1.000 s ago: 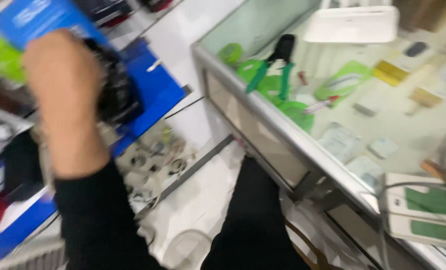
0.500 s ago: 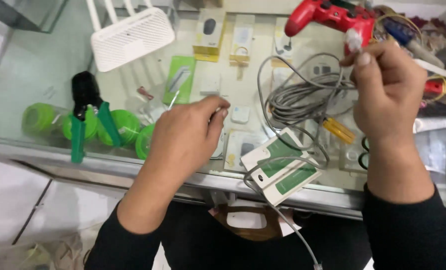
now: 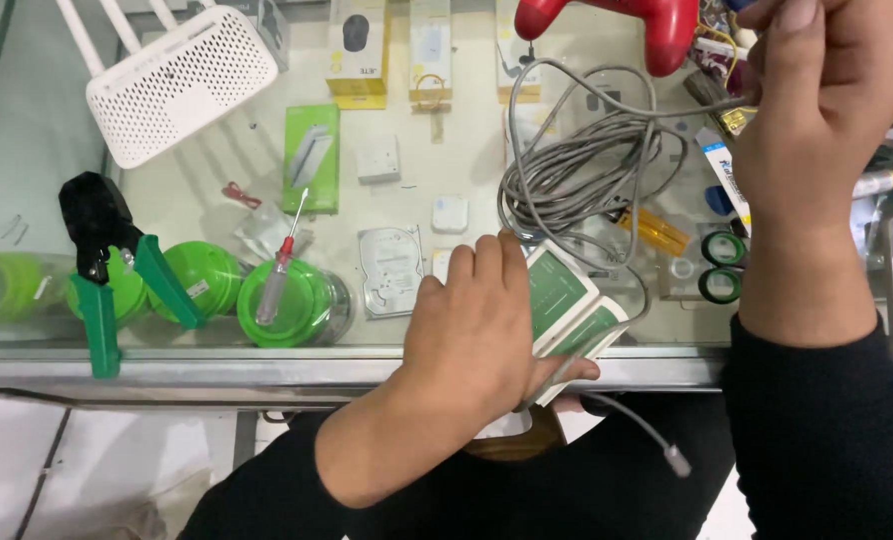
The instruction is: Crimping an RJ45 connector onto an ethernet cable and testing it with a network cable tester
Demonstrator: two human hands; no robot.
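Your left hand (image 3: 482, 325) is wrapping around the white-and-green tester (image 3: 567, 305) at the front edge of the glass counter (image 3: 167, 365), fingers closed over its near end and thumb tucked under it, so the hand is gripping the tester. The tester's long axis is running diagonally, from your palm up and away toward the right, and it is sitting partly over the counter's lip.

Your right hand (image 3: 817, 130) is pinching one end of the grey cable (image 3: 587, 170) up at the far right, fingers closed on it. The cable's coil is lying on the glass between your two hands, just beyond the tester, and touching its far corner. The cable's other end is trailing down past the tester and hanging off the counter edge, its plug (image 3: 678, 462) dangling below your left wrist.

So the loose plug is lying nearer your left hand, below and to the right of it, while the held end is well apart from the tester, up to its right.
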